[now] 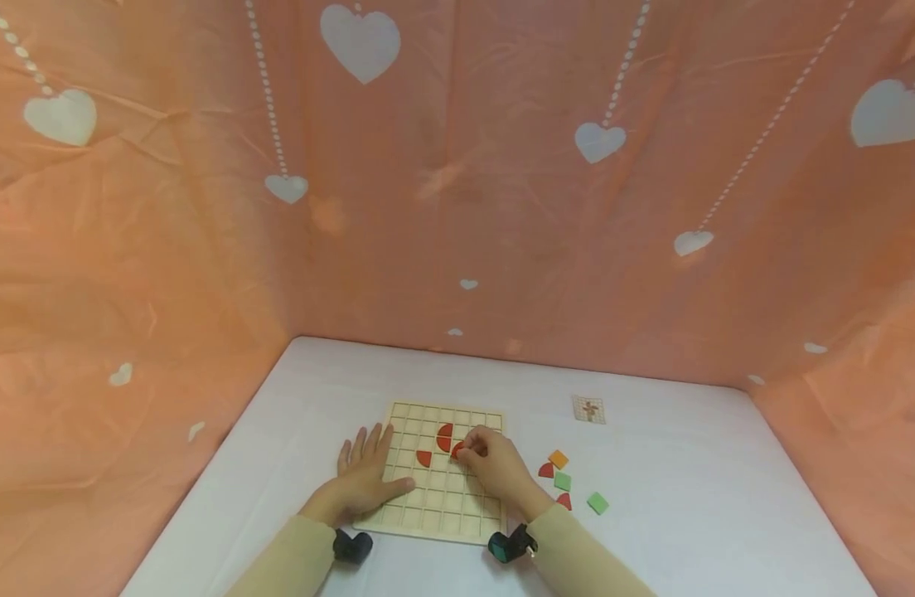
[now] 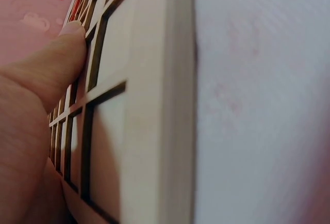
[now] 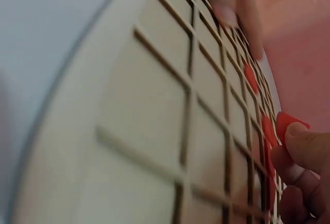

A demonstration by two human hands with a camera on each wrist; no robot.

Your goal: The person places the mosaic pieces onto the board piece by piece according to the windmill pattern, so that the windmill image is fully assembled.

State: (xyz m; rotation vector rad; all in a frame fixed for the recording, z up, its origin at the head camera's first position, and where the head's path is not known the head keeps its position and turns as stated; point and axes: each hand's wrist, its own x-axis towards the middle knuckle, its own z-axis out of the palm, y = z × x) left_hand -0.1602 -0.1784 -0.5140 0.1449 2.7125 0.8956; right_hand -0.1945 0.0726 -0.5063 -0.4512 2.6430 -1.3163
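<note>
A square wooden grid board (image 1: 442,522) lies on the white table. My left hand (image 1: 360,477) rests flat over its left edge, fingers spread and thumb reaching onto the grid. Above the right part of the grid, my right hand (image 1: 498,470) pinches a red quarter-circle tile (image 3: 289,123) between thumb and fingers. The right wrist view has this tile tilted up off the cells. Two red tiles sit one above the other just left of it, an upper tile (image 1: 446,430) and a lower tile (image 1: 444,444). Another red tile (image 1: 423,458) lies in a cell nearer the left hand.
Right of the board lie an orange square tile (image 1: 558,458), two green square tiles, one nearer (image 1: 563,481) and one farther right (image 1: 597,503), and two red quarter-circle tiles. A small card (image 1: 589,409) with a gridded pattern lies farther back. Orange cloth (image 1: 457,207) hangs around the table.
</note>
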